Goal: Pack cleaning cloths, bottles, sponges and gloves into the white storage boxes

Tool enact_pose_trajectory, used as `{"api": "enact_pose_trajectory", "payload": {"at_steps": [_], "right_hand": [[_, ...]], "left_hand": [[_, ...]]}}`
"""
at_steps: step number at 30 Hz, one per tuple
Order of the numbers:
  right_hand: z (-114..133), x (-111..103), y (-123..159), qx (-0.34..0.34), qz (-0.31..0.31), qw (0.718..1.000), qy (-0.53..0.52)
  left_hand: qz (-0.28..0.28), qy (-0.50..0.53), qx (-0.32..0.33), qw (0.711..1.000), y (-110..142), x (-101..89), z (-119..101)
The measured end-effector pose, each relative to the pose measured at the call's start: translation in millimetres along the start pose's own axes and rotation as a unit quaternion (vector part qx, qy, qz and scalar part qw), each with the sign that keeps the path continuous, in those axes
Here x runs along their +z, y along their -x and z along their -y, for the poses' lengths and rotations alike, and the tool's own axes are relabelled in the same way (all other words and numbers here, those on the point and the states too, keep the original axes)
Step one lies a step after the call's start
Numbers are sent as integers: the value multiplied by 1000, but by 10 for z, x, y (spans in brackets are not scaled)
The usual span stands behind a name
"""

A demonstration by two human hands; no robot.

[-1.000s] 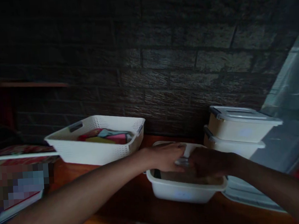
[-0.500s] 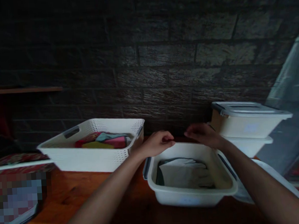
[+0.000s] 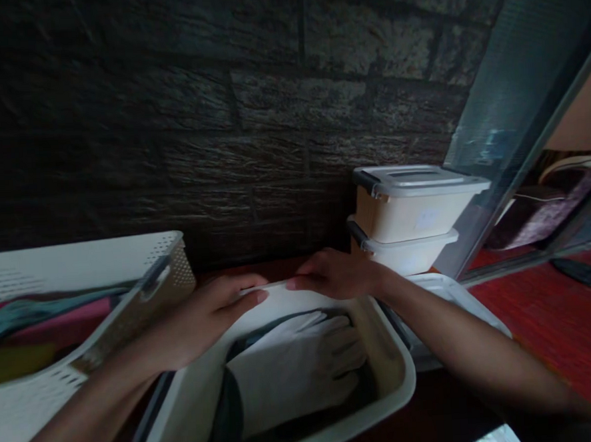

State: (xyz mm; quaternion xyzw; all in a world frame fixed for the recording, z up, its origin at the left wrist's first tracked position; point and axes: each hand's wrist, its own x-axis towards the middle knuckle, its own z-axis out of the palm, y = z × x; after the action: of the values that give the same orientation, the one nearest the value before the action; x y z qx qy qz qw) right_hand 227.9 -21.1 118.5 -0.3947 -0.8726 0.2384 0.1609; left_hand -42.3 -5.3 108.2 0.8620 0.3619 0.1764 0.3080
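Observation:
A white plastic bin (image 3: 389, 368) sits right in front of me with a pale glove (image 3: 299, 367) lying on dark cloth inside. My left hand (image 3: 206, 316) rests on the bin's far rim at its left, fingers stretched along the edge. On the same far rim, a little to the right, lies my right hand (image 3: 336, 275), its fingers extended and curled lightly over the edge. The two sets of fingertips nearly meet. Neither hand holds a loose object.
A perforated white basket (image 3: 131, 311) with coloured cloths stands to the left. Two lidded cream boxes (image 3: 405, 221) are stacked at the back right against a dark brick wall. A white lid (image 3: 450, 291) lies behind the bin. A glass panel (image 3: 518, 100) rises on the right.
The view has moved closer and turned right. Both hands went from inside the bin to its far rim, and the bin now sits nearer to me.

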Motion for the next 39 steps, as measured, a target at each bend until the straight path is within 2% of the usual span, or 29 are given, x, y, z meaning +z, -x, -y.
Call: {"api": "enact_pose_trajectory", "payload": {"at_steps": [5, 11, 18, 24, 31, 39], "right_hand": [[-11, 23, 14, 2, -15, 1000, 9], [32, 80, 104, 31, -74, 996, 23], [-105, 122, 55, 27, -61, 998, -4], [-75, 92, 10, 45, -46, 997, 32], [-103, 68, -34, 81, -73, 991, 74], [-107, 57, -18, 106, -115, 983, 93]], "left_hand": [[-2, 20, -21, 1000, 1, 5, 16], [5, 20, 12, 1000, 39, 16, -104], [-32, -31, 44, 998, 63, 39, -36], [-55, -22, 76, 995, 17, 54, 7], [-49, -13, 90, 995, -76, 36, 86], [-58, -16, 67, 996, -84, 65, 107]]}}
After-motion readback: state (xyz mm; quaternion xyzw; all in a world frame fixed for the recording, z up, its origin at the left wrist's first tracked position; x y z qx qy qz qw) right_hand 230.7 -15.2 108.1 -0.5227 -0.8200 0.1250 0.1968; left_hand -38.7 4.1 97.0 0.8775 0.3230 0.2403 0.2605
